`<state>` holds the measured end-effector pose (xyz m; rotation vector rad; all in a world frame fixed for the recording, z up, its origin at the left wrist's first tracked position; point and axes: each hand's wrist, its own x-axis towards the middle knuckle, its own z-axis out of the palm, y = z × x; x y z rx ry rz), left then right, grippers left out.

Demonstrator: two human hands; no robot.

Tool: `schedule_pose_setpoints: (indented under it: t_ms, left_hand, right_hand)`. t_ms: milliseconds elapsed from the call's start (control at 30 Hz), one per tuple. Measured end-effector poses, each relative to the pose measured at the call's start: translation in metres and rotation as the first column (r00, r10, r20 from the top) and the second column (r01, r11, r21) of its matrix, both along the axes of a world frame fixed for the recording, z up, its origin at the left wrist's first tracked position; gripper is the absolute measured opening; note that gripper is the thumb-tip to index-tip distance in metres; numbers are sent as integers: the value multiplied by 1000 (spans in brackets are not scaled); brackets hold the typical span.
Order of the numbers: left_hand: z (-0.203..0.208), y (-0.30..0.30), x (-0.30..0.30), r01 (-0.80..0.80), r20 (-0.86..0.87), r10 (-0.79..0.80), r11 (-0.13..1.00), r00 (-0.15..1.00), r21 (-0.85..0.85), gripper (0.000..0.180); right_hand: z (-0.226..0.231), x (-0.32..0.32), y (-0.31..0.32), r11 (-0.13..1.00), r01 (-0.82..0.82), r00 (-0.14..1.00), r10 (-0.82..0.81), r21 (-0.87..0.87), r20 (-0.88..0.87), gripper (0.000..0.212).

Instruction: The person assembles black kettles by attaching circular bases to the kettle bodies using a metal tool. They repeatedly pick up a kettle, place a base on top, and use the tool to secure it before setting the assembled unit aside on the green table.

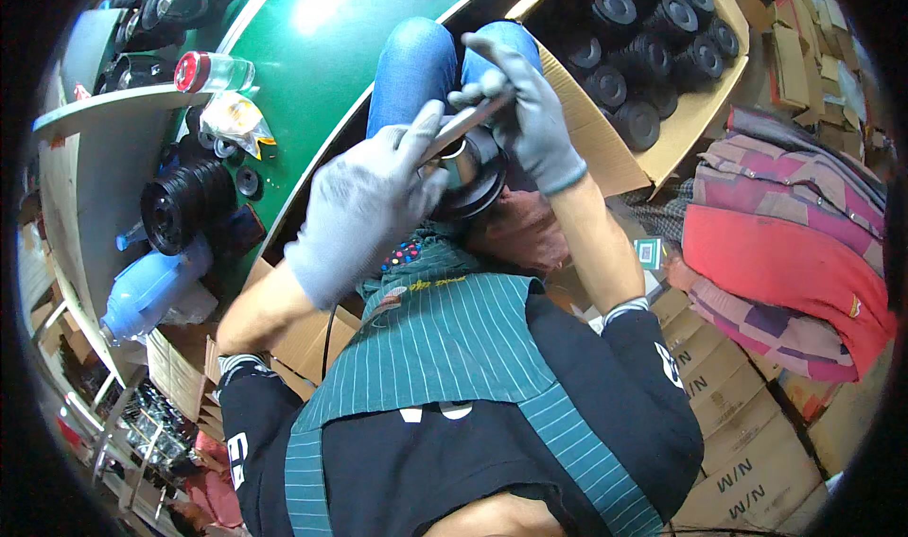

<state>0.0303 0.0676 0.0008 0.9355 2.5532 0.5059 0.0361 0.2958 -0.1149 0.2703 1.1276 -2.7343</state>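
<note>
Both my hands wear grey gloves and meet over my lap. My left hand (pixel 364 192) is closed round a long, narrow grey metal bar (pixel 465 126) that slants up to the right. At the bar's far end my right hand (pixel 539 126) has some fingers curled against it, while one finger stretches out. Just below the bar sits a black round part (pixel 478 197) with a broad flange and a shiny metal cylinder (pixel 462 164) in its middle. My hands partly cover it, so how it is held is hidden.
An open cardboard box (pixel 605 145) full of black ribbed parts stands at the far right. On the green table (pixel 312 64) are a red-lidded jar (pixel 216 72), a plastic bag (pixel 236 121) and a stack of black discs (pixel 184 201). Folded clothes (pixel 776 244) lie at right.
</note>
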Motion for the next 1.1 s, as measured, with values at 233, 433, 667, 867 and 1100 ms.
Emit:
schedule_pose_setpoints:
  t_ms: [233,433,667,867,1100]
  left_hand:
    - [3,65,56,81,-136,-59,982,989,169,97]
    - [-23,19,36,-119,-216,202,931,955,344,52]
    - [-76,-17,-51,-457,561,203,814,803,359,48]
    - [-85,11,-84,-275,690,-91,873,718,402,66]
    - [-108,48,-98,-265,752,-171,867,636,422,69]
  right_hand:
    - [-50,-74,-39,867,-497,852,488,-3,-193,41]
    - [-35,-29,-7,957,-288,957,289,-21,28,46]
    - [17,85,-3,999,-31,924,32,8,-381,40]
    - [61,75,24,687,-44,731,517,725,-446,19]
    - [81,61,-6,498,73,268,825,864,-497,22]
